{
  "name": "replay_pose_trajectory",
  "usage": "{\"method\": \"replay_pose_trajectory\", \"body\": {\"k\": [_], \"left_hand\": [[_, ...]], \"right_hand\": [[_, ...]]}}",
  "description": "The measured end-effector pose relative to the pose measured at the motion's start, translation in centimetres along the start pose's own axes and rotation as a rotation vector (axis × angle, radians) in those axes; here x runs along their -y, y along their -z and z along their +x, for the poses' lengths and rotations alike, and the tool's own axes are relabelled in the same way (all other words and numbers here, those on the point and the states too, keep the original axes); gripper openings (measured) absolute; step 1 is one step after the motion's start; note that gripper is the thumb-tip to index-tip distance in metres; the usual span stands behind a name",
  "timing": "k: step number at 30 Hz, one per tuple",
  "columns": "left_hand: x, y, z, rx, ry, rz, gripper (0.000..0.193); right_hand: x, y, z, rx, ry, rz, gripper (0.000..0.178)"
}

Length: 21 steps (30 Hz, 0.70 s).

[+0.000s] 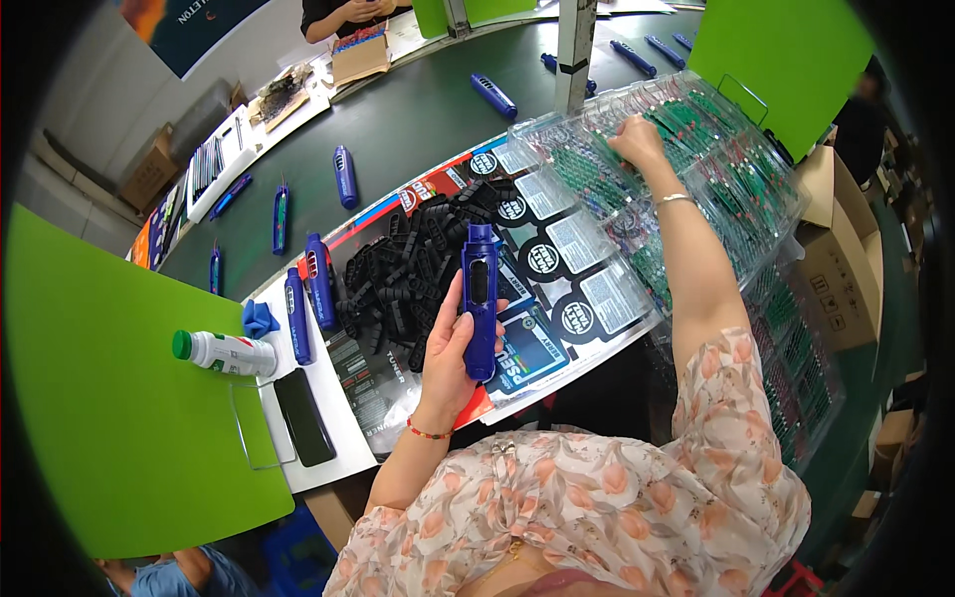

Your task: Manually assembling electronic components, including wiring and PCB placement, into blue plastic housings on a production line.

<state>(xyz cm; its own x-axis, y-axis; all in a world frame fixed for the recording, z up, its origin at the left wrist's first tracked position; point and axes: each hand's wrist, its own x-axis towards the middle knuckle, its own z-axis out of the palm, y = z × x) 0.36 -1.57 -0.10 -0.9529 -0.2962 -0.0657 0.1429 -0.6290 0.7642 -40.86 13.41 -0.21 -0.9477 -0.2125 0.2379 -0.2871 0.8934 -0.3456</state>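
My left hand is wrapped round a blue plastic housing, held upright with its dark oblong opening facing up at me. Stretched far forward, my right hand has its fingers curled together over a clear plastic tray of green circuit boards with thin wires. What its fingertips pinch, if anything, is too small to make out. Just beyond the housing lies a heap of small black plastic parts. Two more blue housings rest left of the heap.
A green conveyor belt carries several blue housings past a metal post. At left are a white bottle with a green cap, a phone and a green partition. A cardboard box stands right; another person's hands work opposite.
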Motion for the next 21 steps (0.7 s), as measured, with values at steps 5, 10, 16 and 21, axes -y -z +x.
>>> {"method": "replay_pose_trajectory", "body": {"k": [5, 10, 16, 21], "left_hand": [[-0.2, 0.2, 0.1, -0.017, 0.007, -0.045, 0.056], [-0.2, 0.4, 0.2, -0.042, 0.018, -0.124, 0.054], [-0.6, 1.7, -0.7, -0.058, -0.004, -0.147, 0.050], [-1.0, 1.7, -1.4, -0.096, -0.008, -0.162, 0.050]], "right_hand": [[0.2, 0.2, 2.0, 0.233, -0.142, 0.076, 0.020], [2.3, 5.3, -1.5, -0.361, 0.148, 0.159, 0.021], [12.0, 10.3, -17.7, 0.107, 0.286, 1.126, 0.047], [13.9, 7.7, -25.6, 0.481, 0.193, 1.390, 0.030]]}}
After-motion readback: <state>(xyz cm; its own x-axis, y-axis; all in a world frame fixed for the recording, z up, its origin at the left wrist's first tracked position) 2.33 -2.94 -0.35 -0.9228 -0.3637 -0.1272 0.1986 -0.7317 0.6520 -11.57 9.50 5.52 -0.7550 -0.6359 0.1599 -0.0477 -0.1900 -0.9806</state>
